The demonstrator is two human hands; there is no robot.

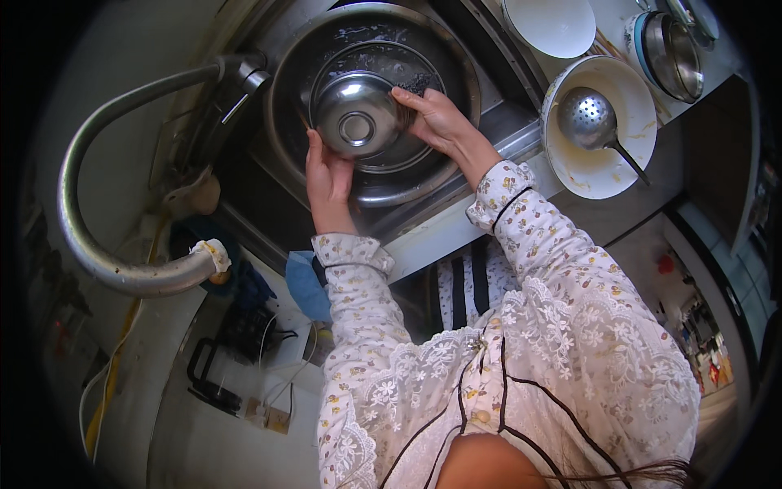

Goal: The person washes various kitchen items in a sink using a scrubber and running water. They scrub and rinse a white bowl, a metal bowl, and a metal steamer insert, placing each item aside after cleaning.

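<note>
My left hand [330, 171] grips the near left rim of a stainless steel bowl [342, 110], which is tilted with its round base towards me. At the bowl's right side, my right hand [437, 119] holds its edge, and a dark scouring pad [420, 83] shows behind the fingers. Part of the pad is hidden by that hand. Both hands are over a wide metal basin [449, 177] in the sink. Beneath the bowl, a round metal vessel [421, 160] lies in the basin, with suds and water about it.
A curved faucet [79, 226] arches at the left. Right of the sink stand a large white bowl [562, 165] with a perforated ladle [588, 116] in it, a white bowl [553, 24], chopsticks [611, 46] and stacked metal bowls [672, 58]. A blue cloth-like item [305, 284] hangs near my left sleeve.
</note>
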